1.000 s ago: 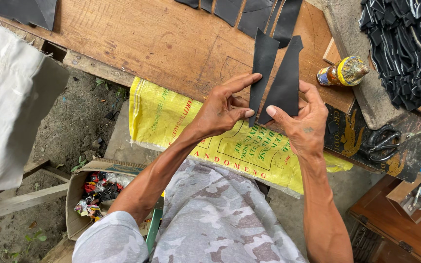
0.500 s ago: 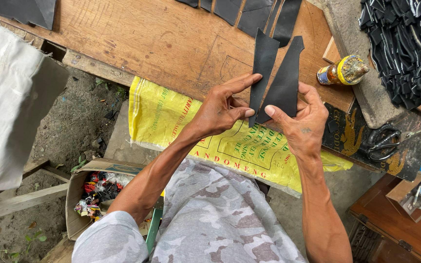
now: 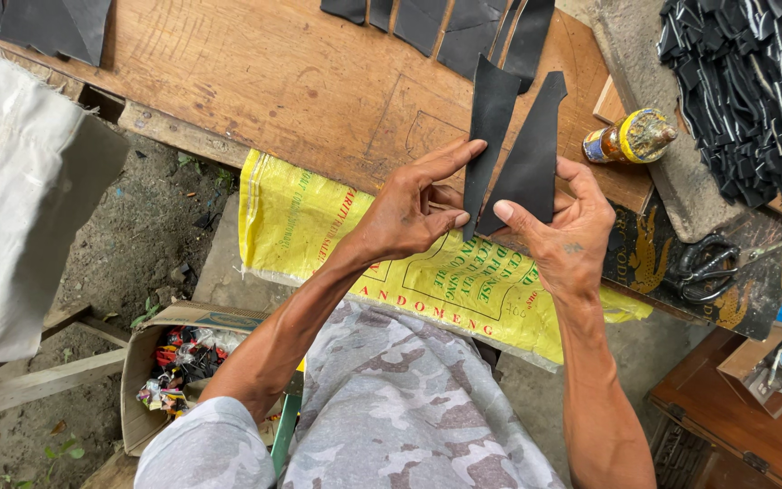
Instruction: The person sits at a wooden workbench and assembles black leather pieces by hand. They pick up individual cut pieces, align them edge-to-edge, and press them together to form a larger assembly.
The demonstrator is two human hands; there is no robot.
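A person in grey camouflage shorts (image 3: 409, 417) is sitting at a worn wooden workbench (image 3: 255, 81) and holding two black cut pieces side by side above a yellow woven sack (image 3: 319, 226) that is lying draped over the bench's near edge. The left hand (image 3: 409, 213) is pinching the left black piece (image 3: 491, 118) near its lower end, with the forefinger stretching out along its edge and the thumb pressing from the front; the right hand (image 3: 563, 235) is clamping the right black piece (image 3: 536, 154) the same way, thumb on its lower corner and fingers behind. Both pieces are standing upright and fanning apart at the top, their lower ends meeting or overlapping between the two thumbs, so the hands are working close together, nearly touching. More black cut pieces (image 3: 463, 23) are lying in a row at the far edge of the bench, and another dark sheet (image 3: 56, 23) is resting at the far left corner. Just right of the hands, a small bottle with a yellow label (image 3: 631, 136) is lying on its side on the bench, beside a grey slab (image 3: 672, 172) bearing a large heap of black strips (image 3: 753, 81). Black-handled scissors (image 3: 703, 267) are lying on a dark printed board (image 3: 735, 299) near the right hand. Below the bench, on the dirt floor, an open cardboard box (image 3: 151, 362) is holding coloured scraps, and a white sack (image 3: 20, 199) is hanging at the left.
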